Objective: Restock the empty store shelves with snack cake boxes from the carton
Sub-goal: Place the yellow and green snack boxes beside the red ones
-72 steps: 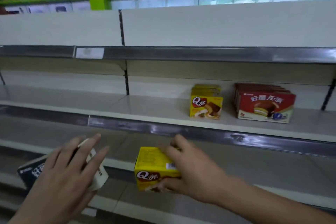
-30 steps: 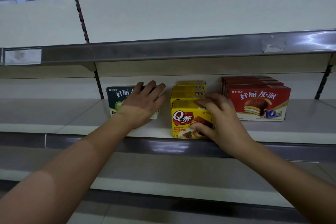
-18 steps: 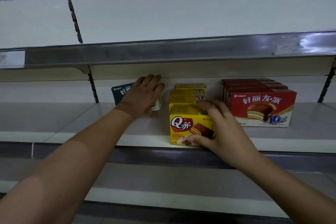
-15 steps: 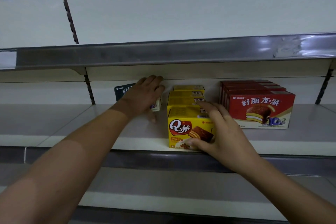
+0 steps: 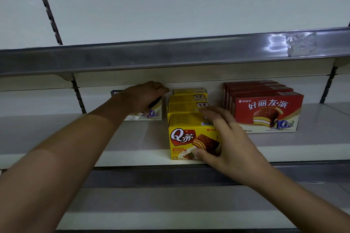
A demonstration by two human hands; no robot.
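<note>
Your left hand (image 5: 141, 98), left of centre in the frame, curls its fingers over the top of the dark box (image 5: 150, 115) standing at the back of the shelf (image 5: 56, 134). Your right hand (image 5: 231, 142), at centre, lies with straight, spread fingers on the front yellow box (image 5: 184, 136), thumb (image 5: 198, 154) against its lower face. That box heads a yellow row at the shelf's front edge. The red boxes (image 5: 265, 111) stand just right.
</note>
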